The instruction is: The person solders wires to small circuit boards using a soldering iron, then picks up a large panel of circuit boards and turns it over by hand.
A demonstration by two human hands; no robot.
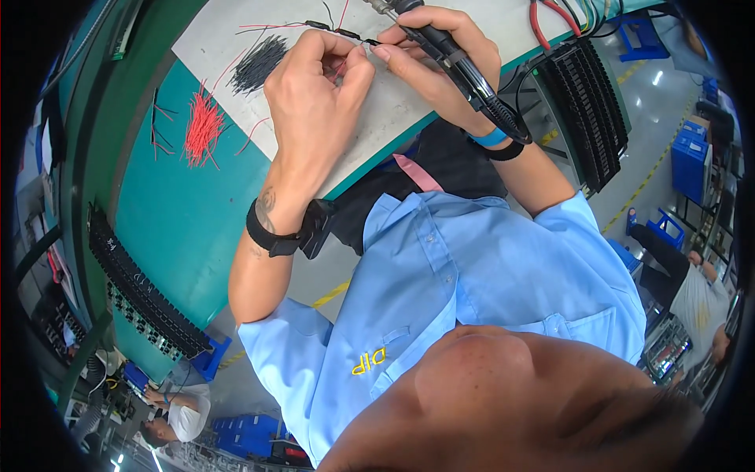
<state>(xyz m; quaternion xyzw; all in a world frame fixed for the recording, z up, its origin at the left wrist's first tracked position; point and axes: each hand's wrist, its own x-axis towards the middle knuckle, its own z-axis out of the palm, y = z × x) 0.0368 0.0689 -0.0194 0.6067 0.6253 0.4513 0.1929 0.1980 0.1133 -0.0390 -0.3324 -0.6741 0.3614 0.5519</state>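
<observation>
My left hand (318,98) is closed, with thumb and forefinger pinched near a thin wire (340,71) that shows reddish in the palm. My right hand (452,67) grips a black-handled soldering iron (448,59), its metal end pointing up and left past the frame edge. The right thumb and forefinger also pinch the end of a small black-sleeved lead (373,42) between the hands. Beyond the left fingers lie red wires with black sleeves (318,26). A bundle of short black wires (259,64) sits beside the left hand, and a pile of red wires (204,130) lies farther left.
A white sheet (370,118) covers part of the green bench (197,236). Red-handled pliers (543,23) lie at the far right. Black slotted racks stand to the right (586,110) and lower left (145,283). Other people work in the background.
</observation>
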